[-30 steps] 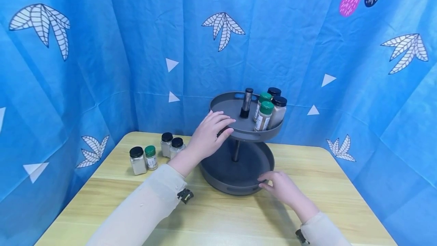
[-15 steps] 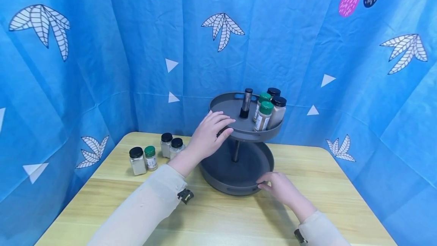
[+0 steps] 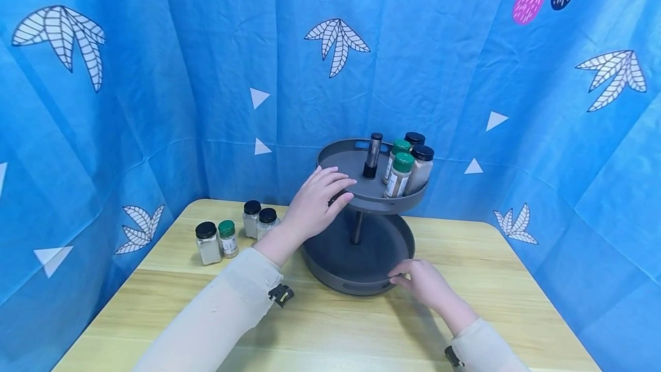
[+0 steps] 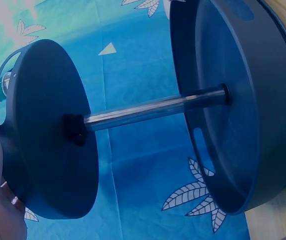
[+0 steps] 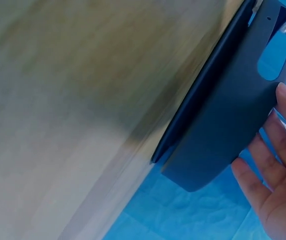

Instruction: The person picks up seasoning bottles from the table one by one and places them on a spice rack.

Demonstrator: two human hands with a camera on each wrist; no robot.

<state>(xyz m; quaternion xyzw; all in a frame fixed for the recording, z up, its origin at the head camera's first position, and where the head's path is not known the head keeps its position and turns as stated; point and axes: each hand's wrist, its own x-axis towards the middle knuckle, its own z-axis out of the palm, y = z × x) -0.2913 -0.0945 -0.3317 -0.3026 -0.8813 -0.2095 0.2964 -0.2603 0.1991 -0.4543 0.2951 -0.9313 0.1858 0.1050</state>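
Rack [image 3: 374, 234], grey, two-tiered: stood upright on the wooden counter [image 3: 330, 337]; two round trays joined by a metal pole [image 4: 138, 112].

Upper tray [image 3: 387, 205]: topped at centre by a dark-capped post [image 3: 373, 157]. Four jars carried at its right: two green-capped jars [image 3: 396, 182], set one behind the other, and two black-capped jars [image 3: 420, 174], placed beside and behind them.

Lower tray [image 3: 356, 287]: seated at counter level; its rim pierced by oval slots.

Left hand [image 3: 316, 198]: placed at the left front of the upper tray; the rim is pinched lightly, fingers laid over it and thumb set lower, at the outside.

Right hand [image 3: 424, 283]: placed at the right front of the lower tray; the rim is pinched between thumb and fingers, just beside a slot [image 5: 275, 60].

Both forearms are covered by pale sleeves [image 3: 206, 320].

Counter, left: one black-capped jar [image 3: 209, 250] and one green-capped jar [image 3: 229, 245], set side by side; a pair of black-capped jars [image 3: 251, 225] placed behind, the nearer partly hidden by the left arm.

Backdrop: blue curtain [image 3: 330, 108], printed with leaves and triangles.
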